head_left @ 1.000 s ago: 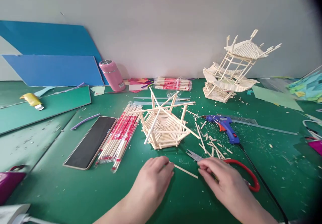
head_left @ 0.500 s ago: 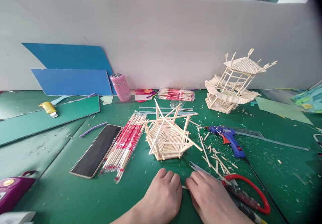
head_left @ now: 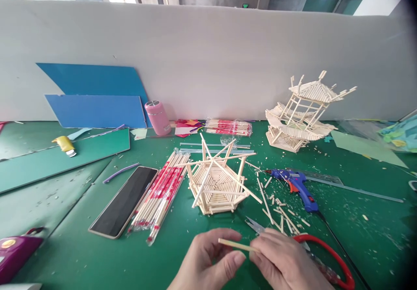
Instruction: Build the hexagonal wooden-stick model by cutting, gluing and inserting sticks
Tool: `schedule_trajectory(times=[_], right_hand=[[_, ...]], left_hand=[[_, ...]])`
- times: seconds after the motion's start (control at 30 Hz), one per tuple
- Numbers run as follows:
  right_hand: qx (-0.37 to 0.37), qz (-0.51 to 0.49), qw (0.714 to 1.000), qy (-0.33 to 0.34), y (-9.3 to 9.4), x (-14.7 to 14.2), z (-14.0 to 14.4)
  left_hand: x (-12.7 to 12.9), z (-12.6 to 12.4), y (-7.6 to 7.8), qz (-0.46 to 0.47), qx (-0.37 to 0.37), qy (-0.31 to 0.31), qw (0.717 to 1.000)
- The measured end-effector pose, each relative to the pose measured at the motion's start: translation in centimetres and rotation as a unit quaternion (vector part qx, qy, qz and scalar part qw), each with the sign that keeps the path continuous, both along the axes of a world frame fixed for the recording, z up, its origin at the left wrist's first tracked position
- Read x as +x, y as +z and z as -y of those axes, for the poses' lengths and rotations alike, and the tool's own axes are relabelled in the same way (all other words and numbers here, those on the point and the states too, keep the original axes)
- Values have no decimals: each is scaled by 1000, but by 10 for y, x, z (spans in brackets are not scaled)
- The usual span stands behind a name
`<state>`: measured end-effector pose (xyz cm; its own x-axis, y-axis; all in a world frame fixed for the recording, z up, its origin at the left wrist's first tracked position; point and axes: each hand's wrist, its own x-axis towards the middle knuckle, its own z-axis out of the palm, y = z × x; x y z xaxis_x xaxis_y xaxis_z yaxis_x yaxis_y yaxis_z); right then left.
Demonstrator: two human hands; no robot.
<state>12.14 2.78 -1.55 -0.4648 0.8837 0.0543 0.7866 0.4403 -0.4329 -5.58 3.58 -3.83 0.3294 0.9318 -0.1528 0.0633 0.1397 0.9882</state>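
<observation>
A short pale wooden stick (head_left: pixel 237 245) is pinched in the fingertips of my right hand (head_left: pixel 283 255), its other end sticking out to the left. My left hand (head_left: pixel 208 255) is beside it, thumb and forefinger apart around the stick's free end; I see no grip on it. Partly hidden behind my right hand lie scissors (head_left: pixel 340 259) with a red handle, their blade tips showing past the fingers. Just beyond both hands stands a six-sided stick frame (head_left: pixel 216 181), with longer sticks crossing over its top.
Packed sticks (head_left: pixel 163 190) and a phone (head_left: pixel 125 201) lie left of the frame. To the right are a blue glue gun (head_left: pixel 298 186) and scattered stick offcuts (head_left: pixel 283 212). A stick pavilion (head_left: pixel 302 116) and a pink bottle (head_left: pixel 157 118) stand farther back.
My hands, which were closed and knuckles-up close together, have turned and parted. The stick now shows plainly in my right hand, and my left fingers have opened. The view has tilted up slightly.
</observation>
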Motion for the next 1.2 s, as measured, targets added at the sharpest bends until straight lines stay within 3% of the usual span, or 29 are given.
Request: schedule_trajectory(times=[0.1,0.23,0.4,0.5,0.63,0.7,0.8,0.9,1.0,1.1,1.2], right_hand=[[14,-21,1000,11,-2,-2,2],[-12,-42,999,-10,-4,0,4],[-36,-102,993,-53,-2,19,3],[-22,-134,984,-114,-6,46,-6],[79,-55,949,-299,-26,96,-32],[108,-15,932,-346,-42,121,-44],[115,42,928,-352,-64,148,-57],[93,60,931,-349,-75,157,-63],[124,39,927,-353,-65,145,-63],[181,-27,921,-345,-38,115,-53],[261,-143,930,-217,-6,75,-41]], left_hand=[[15,7,-6,125,-104,11,987],[28,3,-4,221,-115,42,967],[27,-8,17,212,-156,112,958],[28,-11,25,198,-165,115,959],[31,-11,28,208,-167,112,957],[31,-12,29,214,-169,120,955],[30,-14,31,224,-170,134,950],[28,-19,33,245,-170,153,942],[27,-23,36,275,-180,170,929],[28,-26,39,295,-182,176,921],[31,-27,41,309,-184,177,916]])
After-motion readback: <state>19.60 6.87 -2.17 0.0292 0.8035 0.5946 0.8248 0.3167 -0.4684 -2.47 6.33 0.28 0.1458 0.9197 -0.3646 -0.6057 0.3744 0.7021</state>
